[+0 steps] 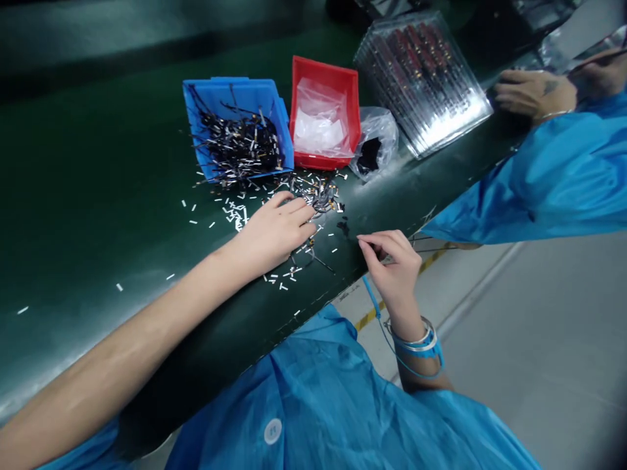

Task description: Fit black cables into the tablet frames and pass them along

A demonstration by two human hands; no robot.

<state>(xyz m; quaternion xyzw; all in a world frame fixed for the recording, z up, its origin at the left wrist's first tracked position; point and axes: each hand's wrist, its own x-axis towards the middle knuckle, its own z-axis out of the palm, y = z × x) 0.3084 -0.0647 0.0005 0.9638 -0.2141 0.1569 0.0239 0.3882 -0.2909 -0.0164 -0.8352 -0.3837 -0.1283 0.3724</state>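
My left hand (280,230) reaches across the green table with its fingers bent down over a loose heap of short thin cables (321,194). What lies under its fingertips is hidden. One dark cable (321,262) pokes out below this hand. Over the table's front edge, my right hand (394,261) is closed, thumb and forefinger pinched together. Thin dark cables (431,247) stick out behind its knuckles and appear to be held in it. Small black pieces (343,226) lie between my two hands. White slips (238,215) are scattered around the left hand.
A blue bin (287,134) full of cables stands beyond my left hand. Beside it are a red bin (327,161) with clear bags, a plastic bag (385,134) with black pieces, and stacked clear trays (416,78). At right, a co-worker's hand (536,94) and blue sleeve reach in.
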